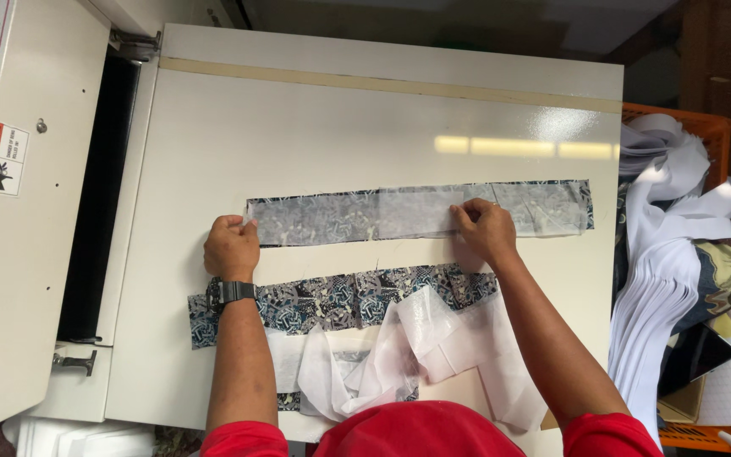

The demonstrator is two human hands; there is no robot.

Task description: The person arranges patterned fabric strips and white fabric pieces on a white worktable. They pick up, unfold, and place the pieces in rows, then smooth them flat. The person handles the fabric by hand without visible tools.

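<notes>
An orange crate [704, 127] is seen at three o'clock, partly cut off by the frame edge, filled with loose white interlining pieces [662, 254] and a fold of patterned cloth [725, 275]. At ten o'clock, on the cream machine housing [27, 254], a small square warning label [6, 159] in orange, white and black is fixed, with larger white printed labels above it, cropped by the frame. At the centre of the white table [315, 135] a long patterned fabric strip [332, 217] overlaid with sheer white interlining is laid flat. Its nine o'clock end is pinched by the curled fingers of the left hand [232, 247]; the right hand [486, 228] is pressed on it with fingers bunched together. A second patterned strip [332, 300] and crumpled interlining [416, 347] lie nearer, partly hidden by the forearms and red sleeves.
</notes>
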